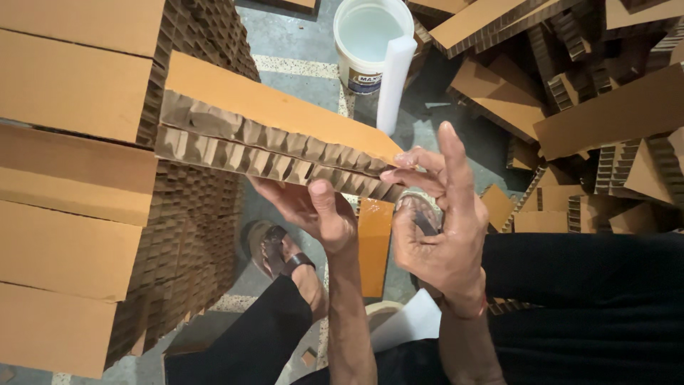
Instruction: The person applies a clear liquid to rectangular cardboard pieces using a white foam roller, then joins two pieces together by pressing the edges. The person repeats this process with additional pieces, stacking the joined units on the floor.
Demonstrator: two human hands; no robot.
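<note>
A tall stack of honeycomb cardboard slabs (71,178) fills the whole left side beside me, its brown faces and open cell edges turned toward my knees. On the right a loose heap of cardboard offcuts (584,114) lies scattered over the grey floor (299,43), pieces overlapping at every angle. Between the two, held up over my legs, is the long cardboard strip (263,135), two honeycomb layers pressed together with a smooth brown face on top, running from the stack at upper left down toward my fingers. My left hand (313,210) is under its near end, palm up and thumb closed against the lower edge, gripping it. My right hand (434,214) is at the tip of the strip, mostly open, forefinger raised, the other fingertips pinching the corner. Beyond the strip stands a white bucket (367,43) holding pale liquid, with a white foam roller (394,82) leaning against it. Below my hands I see my sandal (274,249) on the floor and a small orange-brown board (374,246) lying beside it, partly hidden by my wrists.
</note>
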